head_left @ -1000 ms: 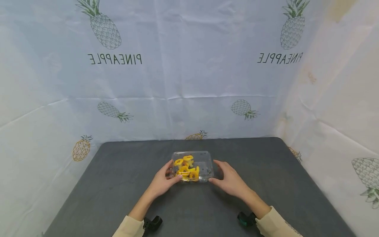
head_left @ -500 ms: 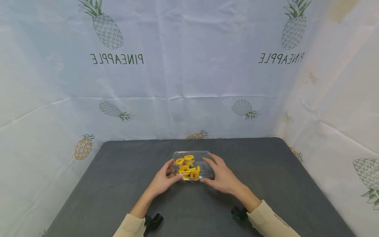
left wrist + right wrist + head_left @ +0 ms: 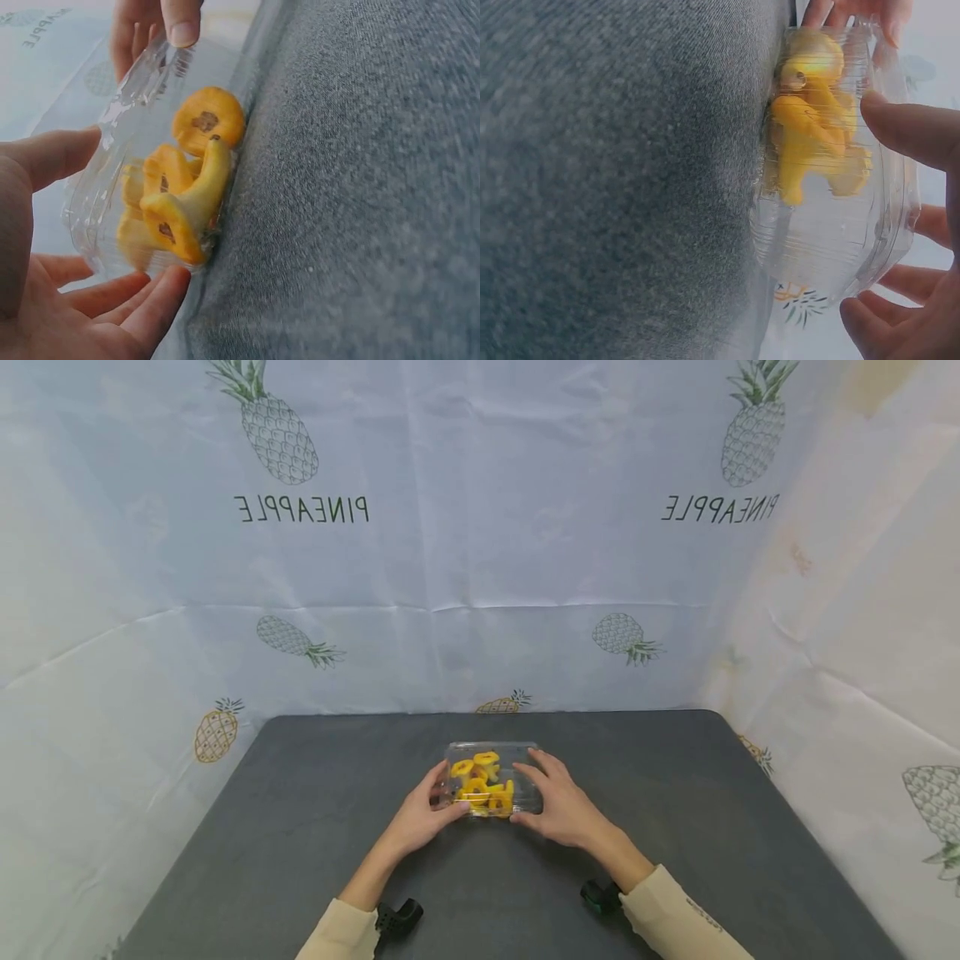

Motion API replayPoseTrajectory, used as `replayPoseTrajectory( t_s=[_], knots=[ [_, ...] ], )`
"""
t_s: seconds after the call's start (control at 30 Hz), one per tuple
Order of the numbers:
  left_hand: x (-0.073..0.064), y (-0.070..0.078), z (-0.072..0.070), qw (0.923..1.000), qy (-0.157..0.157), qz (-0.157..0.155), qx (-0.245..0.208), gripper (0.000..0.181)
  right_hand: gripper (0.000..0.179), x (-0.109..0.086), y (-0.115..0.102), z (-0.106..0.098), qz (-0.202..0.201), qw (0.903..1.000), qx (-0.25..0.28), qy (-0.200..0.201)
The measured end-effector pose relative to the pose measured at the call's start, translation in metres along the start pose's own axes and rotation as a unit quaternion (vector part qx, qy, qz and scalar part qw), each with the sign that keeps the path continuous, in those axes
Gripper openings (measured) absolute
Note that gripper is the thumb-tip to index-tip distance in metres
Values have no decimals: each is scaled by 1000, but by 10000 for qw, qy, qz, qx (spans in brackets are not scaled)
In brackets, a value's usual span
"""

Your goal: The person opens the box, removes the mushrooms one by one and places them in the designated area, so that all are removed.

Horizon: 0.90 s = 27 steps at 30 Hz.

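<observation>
A clear plastic clamshell box [image 3: 513, 755] rests on the dark table, its lid down. Yellow trumpet-shaped mushrooms [image 3: 480, 792] fill its left part; the wrist views show several, with brown patches on the caps [image 3: 209, 120]. At the box's left end my left hand [image 3: 418, 817] holds it, thumb in front and fingers behind. My right hand [image 3: 567, 812] spans the right end, thumb at the front rim and fingers at the back of the lid. In the right wrist view, the right part of the box [image 3: 817, 232] holds no mushrooms.
The dark grey table [image 3: 315, 827] extends around the box on every side. A white cloth [image 3: 480, 552] printed with pineapples hangs behind and along the sides. Black wrist cameras [image 3: 401, 918] are strapped below both hands.
My right hand has moved left from beside the box and now reaches over its right end. My left hand keeps its hold; the box stays in place while the head view shifts slightly.
</observation>
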<state>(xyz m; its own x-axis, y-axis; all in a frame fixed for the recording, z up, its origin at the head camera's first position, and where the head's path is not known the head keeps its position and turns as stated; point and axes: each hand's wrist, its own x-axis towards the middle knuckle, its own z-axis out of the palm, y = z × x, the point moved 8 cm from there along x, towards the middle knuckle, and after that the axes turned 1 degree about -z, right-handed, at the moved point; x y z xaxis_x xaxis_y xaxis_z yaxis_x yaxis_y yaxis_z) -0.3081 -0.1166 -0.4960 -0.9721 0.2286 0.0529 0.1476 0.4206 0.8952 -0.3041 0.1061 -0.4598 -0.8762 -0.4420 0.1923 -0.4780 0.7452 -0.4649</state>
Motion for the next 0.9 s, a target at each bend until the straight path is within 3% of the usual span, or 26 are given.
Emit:
replayPoseTrajectory(
  t_s=[0.4,0.9],
  knots=[
    [2,6,2,10000,-56,-42,28,87,76,1,7,-2,219,9991,347,55],
    [4,4,2,10000,-52,-41,-40,88,73,3,13,-3,292,9973,675,12]
  ],
)
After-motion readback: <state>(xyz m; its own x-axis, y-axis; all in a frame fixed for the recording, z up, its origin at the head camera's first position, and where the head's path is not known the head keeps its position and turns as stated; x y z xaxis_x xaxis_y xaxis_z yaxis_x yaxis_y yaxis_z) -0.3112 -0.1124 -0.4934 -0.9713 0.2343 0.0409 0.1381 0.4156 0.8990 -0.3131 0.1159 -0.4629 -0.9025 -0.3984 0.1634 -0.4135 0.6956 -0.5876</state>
